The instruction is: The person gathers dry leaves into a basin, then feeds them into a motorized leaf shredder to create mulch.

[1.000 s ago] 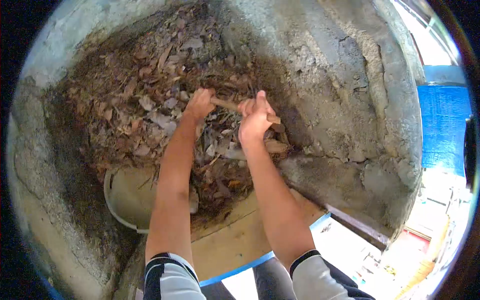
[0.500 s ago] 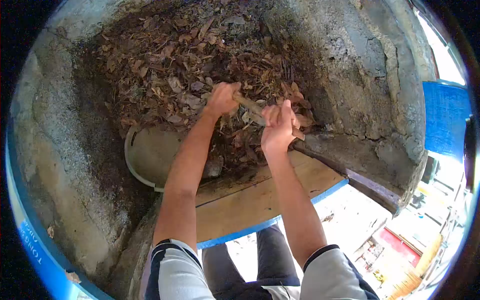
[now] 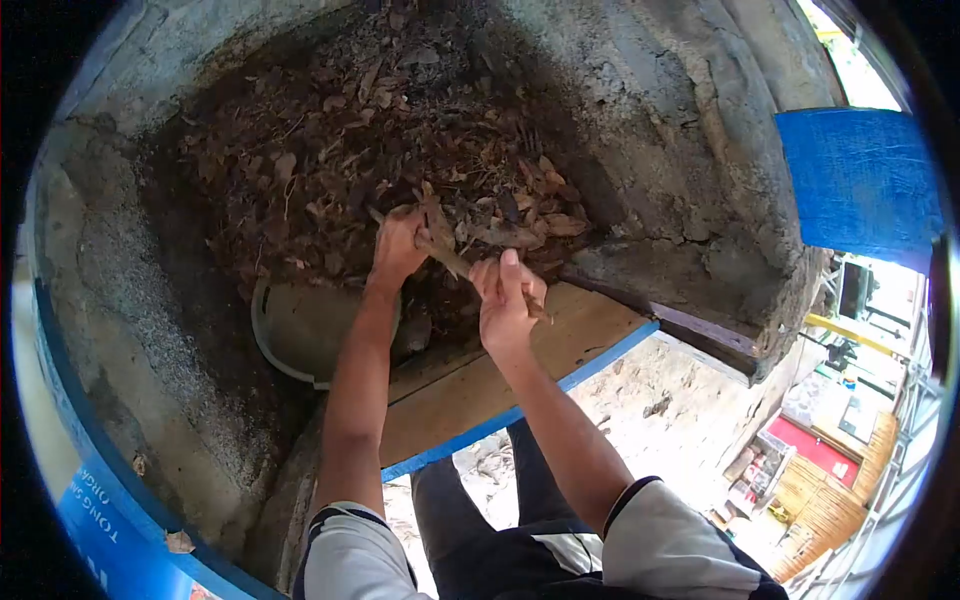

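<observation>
A short, rough wooden stick [image 3: 448,259] slants down to the right between my two hands, above a heap of dry brown leaves [image 3: 300,190]. My left hand [image 3: 399,245] is closed around its upper left end. Lower down, my right hand [image 3: 508,297] grips the other end, thumb on top, with a bit of the stick poking out past the fingers. Loose leaves lie close around the left hand. Whether the stick's far end reaches into the leaves is hidden by the left hand.
Rough concrete walls [image 3: 660,130] enclose the leaves on both sides. A grey-green rounded basin-like piece [image 3: 310,335] lies left of my left forearm. A wooden board [image 3: 450,410] with a blue edge crosses in front of me. A blue panel [image 3: 865,185] juts out at right.
Both hands and the stick have shifted left and slightly down in view. The camera view has also shifted, and both hands still grip the stick.
</observation>
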The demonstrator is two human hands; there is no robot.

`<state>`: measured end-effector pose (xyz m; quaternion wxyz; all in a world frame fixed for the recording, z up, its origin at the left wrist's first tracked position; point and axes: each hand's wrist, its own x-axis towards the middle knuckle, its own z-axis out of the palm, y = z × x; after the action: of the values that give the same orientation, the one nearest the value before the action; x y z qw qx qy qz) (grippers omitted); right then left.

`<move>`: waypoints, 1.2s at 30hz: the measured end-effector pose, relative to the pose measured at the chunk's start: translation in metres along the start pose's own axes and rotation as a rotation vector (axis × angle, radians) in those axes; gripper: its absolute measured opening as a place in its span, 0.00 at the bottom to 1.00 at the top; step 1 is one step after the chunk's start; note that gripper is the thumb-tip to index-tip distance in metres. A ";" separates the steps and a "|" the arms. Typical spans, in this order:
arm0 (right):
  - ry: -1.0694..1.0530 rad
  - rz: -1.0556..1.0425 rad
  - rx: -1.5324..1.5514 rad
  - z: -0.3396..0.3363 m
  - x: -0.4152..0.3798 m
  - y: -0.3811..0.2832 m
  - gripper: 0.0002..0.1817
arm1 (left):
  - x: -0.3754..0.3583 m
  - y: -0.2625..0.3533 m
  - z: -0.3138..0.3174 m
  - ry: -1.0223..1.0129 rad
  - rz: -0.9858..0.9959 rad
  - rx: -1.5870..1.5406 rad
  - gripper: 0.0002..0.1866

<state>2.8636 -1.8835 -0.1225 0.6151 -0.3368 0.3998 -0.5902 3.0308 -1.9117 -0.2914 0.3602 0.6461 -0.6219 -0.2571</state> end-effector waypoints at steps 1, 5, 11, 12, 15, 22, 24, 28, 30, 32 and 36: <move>-0.012 0.001 0.016 -0.001 -0.003 -0.002 0.28 | -0.002 0.001 -0.001 0.000 0.005 0.003 0.04; -0.001 0.048 0.062 -0.012 -0.019 -0.016 0.27 | -0.022 0.020 -0.008 -0.102 -0.117 0.067 0.07; 0.026 0.089 0.105 -0.029 -0.034 -0.024 0.27 | -0.040 0.037 -0.005 -0.004 -0.004 0.078 0.05; 0.029 0.091 0.107 -0.030 -0.035 -0.024 0.27 | -0.041 0.038 -0.005 0.004 -0.006 0.101 0.05; 0.018 0.112 0.089 -0.035 -0.049 -0.025 0.27 | -0.056 0.040 -0.007 0.026 -0.002 0.105 0.04; 0.051 0.303 0.185 -0.062 -0.065 -0.010 0.27 | -0.136 0.026 0.005 -0.053 -0.162 0.209 0.06; 0.095 0.526 -0.120 -0.061 -0.080 0.027 0.25 | -0.188 -0.004 0.018 -0.140 -0.414 0.197 0.08; -0.175 0.490 -0.236 -0.030 -0.079 0.028 0.26 | -0.193 0.002 -0.010 -0.150 -0.529 0.113 0.09; -0.109 0.521 -0.211 -0.013 -0.060 0.002 0.27 | -0.163 0.021 -0.029 -0.278 -0.553 0.014 0.08; 0.004 0.504 -0.064 -0.004 -0.037 -0.035 0.27 | -0.122 0.054 -0.046 -0.361 -0.514 -0.002 0.07; -0.046 0.418 0.021 -0.019 0.032 -0.130 0.26 | -0.037 0.162 -0.068 -0.464 -0.414 -0.008 0.06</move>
<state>2.7865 -1.9239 -0.0189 0.7368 -0.2534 0.4405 -0.4459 2.9798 -1.8594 -0.1269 0.1513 0.6816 -0.5417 -0.4680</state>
